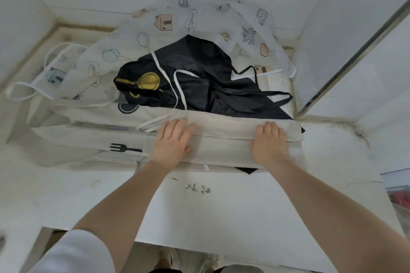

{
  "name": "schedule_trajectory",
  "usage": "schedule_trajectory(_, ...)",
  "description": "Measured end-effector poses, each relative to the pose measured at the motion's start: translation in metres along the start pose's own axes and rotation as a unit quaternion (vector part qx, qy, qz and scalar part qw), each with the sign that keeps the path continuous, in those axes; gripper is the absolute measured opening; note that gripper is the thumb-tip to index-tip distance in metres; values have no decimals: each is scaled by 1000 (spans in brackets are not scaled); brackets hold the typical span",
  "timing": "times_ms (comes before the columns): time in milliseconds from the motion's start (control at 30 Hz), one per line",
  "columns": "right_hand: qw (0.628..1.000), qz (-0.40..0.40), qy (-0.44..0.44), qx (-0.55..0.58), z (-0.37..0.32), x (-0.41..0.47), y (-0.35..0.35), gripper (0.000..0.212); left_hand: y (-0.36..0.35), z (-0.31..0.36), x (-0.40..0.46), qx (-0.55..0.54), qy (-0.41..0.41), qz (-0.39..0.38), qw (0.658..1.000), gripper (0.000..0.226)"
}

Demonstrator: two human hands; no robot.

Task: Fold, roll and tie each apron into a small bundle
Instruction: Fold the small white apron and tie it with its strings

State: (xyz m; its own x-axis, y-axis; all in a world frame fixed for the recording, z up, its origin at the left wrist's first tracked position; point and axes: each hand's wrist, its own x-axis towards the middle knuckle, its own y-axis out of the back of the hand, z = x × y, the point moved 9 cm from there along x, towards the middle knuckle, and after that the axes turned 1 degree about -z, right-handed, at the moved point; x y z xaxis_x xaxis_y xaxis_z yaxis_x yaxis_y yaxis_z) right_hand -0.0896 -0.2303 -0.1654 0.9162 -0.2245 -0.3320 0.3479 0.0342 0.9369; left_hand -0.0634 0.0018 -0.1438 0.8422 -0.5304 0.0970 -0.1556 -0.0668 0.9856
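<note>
Left hand [172, 139] and right hand [269, 142] are pressing flat, fingers extended and gripping nothing, on the folded beige apron [221, 139] which is lying across the white counter [221, 206]; a black apron [199, 82] and patterned white apron [199, 17] are lying crumpled behind it

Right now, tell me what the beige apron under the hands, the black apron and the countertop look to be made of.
Beige apron: matte woven cloth, perhaps cotton or linen; holds soft folds, no shine.
Black apron: thin, smooth synthetic, probably; faint sheen and sharp crumples, with a glossy gold print.
Countertop: hard, smooth, white, maybe stone or laminate; stained, material unclear.
</note>
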Motion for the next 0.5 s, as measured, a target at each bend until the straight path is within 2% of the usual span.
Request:
schedule_trajectory(33, 999, 29, 24, -1, -21, -2, 13, 48, 1, -17, -4, -8, 46, -12, 999, 90)
schedule_trajectory(100, 988, 67, 135, 39, -79, -11, 30, 45, -1, -55, -18, -21, 122, -54, 991, 90)
schedule_trajectory(167, 963, 63, 252, 70, -132, -25, 38, 42, -12, -88, -31, -17, 172, -107, 979, 77)
schedule_trajectory(233, 943, 40, 323, 62, -171, -38, 36, 36, -20, -110, -41, -43, 182, -142, 972, 65)
schedule_trajectory(300, 942, 18, 333, 27, -192, -41, 27, 45, -29, -122, -47, -83, 165, -152, 971, 57)
schedule_trajectory(400, 955, 2, 289, -68, -203, -36, 19, 61, -32, -129, -45, -152, 127, -164, 966, 45)
schedule_trajectory(500, 954, 0, 268, -137, -218, -38, 18, 59, -33, -145, -45, -201, 129, -163, 957, 39)
